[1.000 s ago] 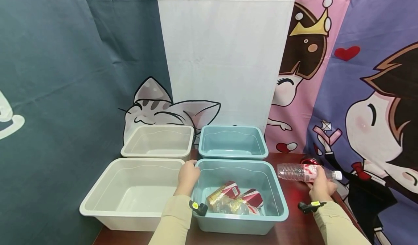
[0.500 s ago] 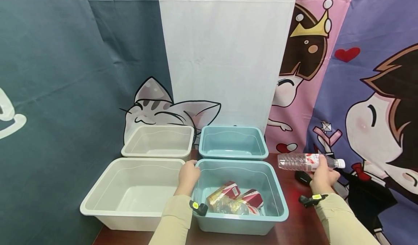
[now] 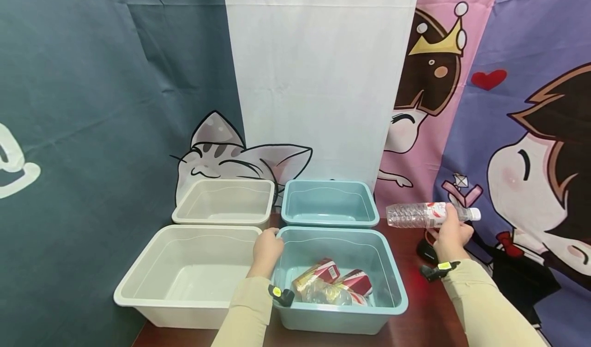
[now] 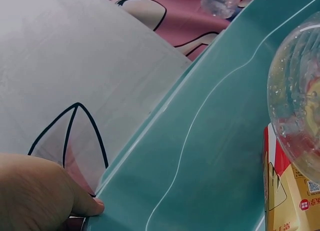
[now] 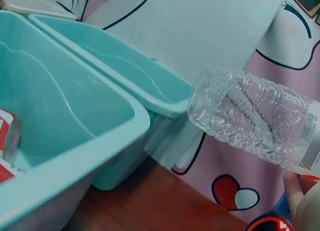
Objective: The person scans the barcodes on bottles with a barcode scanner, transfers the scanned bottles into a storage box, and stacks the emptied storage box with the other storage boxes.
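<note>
Clear plastic bottle (image 3: pixel 422 215) lies sideways in right hand (image 3: pixel 451 235), fingers wrapped round it, cap pointing right, above tabletop (image 3: pixel 427 313). Left hand (image 3: pixel 267 249) well apart from it, pinching rim of large blue bin (image 3: pixel 332 320). Cartons (image 3: pixel 356 281) inside; smaller blue bin (image 3: pixel 330 199) just behind, cream bin (image 3: pixel 184 315) left.

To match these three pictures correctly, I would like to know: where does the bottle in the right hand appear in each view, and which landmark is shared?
Head: the bottle is at right, below mid-height.
Left wrist: bottle right of centre, cut off by the top edge.
Right wrist: bottle at right, cut off by the right edge.
Shared landmark: front blue bin.
</note>
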The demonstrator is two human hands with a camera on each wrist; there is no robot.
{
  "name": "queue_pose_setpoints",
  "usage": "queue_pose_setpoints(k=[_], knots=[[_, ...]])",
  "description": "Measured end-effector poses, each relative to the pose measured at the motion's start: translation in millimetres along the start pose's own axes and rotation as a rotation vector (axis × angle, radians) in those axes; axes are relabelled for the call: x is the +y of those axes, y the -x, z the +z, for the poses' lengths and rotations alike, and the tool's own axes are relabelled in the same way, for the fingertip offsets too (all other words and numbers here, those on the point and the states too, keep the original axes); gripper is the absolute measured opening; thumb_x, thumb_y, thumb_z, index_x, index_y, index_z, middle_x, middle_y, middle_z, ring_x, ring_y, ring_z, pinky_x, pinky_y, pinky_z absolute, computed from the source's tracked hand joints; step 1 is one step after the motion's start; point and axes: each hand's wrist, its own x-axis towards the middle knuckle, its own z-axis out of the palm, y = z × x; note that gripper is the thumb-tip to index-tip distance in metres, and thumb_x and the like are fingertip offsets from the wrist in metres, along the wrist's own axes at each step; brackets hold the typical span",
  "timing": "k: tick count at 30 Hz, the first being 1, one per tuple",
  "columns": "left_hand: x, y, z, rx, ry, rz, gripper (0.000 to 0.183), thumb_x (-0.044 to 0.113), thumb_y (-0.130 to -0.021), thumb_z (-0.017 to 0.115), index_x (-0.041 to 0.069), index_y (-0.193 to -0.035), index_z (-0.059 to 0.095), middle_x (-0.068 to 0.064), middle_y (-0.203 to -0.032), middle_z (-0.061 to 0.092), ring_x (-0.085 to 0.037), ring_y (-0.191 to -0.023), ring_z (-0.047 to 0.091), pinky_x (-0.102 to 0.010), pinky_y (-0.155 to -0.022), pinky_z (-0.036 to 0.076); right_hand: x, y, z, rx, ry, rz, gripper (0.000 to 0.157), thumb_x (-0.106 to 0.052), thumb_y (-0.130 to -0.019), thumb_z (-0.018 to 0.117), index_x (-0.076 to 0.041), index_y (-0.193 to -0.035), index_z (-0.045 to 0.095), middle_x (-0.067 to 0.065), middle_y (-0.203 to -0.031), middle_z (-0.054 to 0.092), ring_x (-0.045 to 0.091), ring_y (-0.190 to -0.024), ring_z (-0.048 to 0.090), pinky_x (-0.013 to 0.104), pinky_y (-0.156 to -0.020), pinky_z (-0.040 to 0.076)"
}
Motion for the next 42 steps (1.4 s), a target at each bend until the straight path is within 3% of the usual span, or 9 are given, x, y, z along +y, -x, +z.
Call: queue_pose_setpoints(k=[10,19,28,33,37,42], knots=[[-0.5,-0.4,1.3,-0.006,-0.002,-0.009,0.038,0.011,-0.094,0.064,-0.004,-0.128,0.064,-0.023,-0.124,0.067,-0.042,-0.116,0.064,-0.057,-0.095,0.052,0,11,28.4,-0.073,0.014,-0.012,0.052,-0.040,-0.080,0.085,-0.020,-0.106,0.045,-0.001,-0.105,0.058,0.008,-0.071,0.066,0.034,-0.046,0.058],[0.5,1.5,2.0,0.007,-0.006,-0.010,0.037,0.010,-0.094,0.065,-0.004,-0.128,0.064,-0.023,-0.124,0.067,-0.042,-0.116,0.064,-0.056,-0.095,0.052,12,27,56.1,-0.143,0.122,-0.043,0.051,-0.049,-0.084,0.079,-0.017,-0.105,0.046,0.004,-0.104,0.055,0.008,-0.067,0.064,0.031,-0.050,0.059],[1.5,2.5,2.6,0.012,0.000,-0.003,0.037,0.009,-0.093,0.065,-0.005,-0.127,0.065,-0.023,-0.123,0.068,-0.042,-0.114,0.064,-0.056,-0.095,0.053,34,45,76.5,-0.247,0.166,-0.047,0.048,-0.049,-0.088,0.075,-0.018,-0.107,0.044,0.003,-0.108,0.053,0.012,-0.083,0.063,0.035,-0.064,0.062],[1.3,3.5,1.6,0.015,0.006,-0.015,0.037,0.010,-0.093,0.065,-0.004,-0.127,0.065,-0.023,-0.123,0.068,-0.042,-0.115,0.064,-0.056,-0.096,0.052,48,60,87.0,-0.303,0.222,-0.023,0.045,-0.048,-0.090,0.072,-0.018,-0.107,0.042,0.003,-0.109,0.053,0.011,-0.081,0.065,0.036,-0.078,0.061],[0.9,2.4,1.3,0.014,0.005,-0.013,0.037,0.010,-0.093,0.065,-0.004,-0.127,0.065,-0.024,-0.123,0.067,-0.042,-0.115,0.064,-0.057,-0.096,0.052,57,70,96.2,-0.362,0.194,0.014,0.043,-0.044,-0.092,0.071,-0.018,-0.111,0.042,0.006,-0.112,0.057,0.015,-0.085,0.070,0.042,-0.089,0.058],[0.6,0.8,2.4,0.015,-0.003,-0.008,0.036,0.011,-0.094,0.066,-0.003,-0.127,0.065,-0.023,-0.123,0.068,-0.042,-0.115,0.064,-0.056,-0.096,0.052,68,81,106.6,-0.397,0.157,0.034,0.042,-0.041,-0.093,0.071,-0.018,-0.111,0.041,0.005,-0.115,0.057,0.020,-0.101,0.065,0.045,-0.094,0.055]])
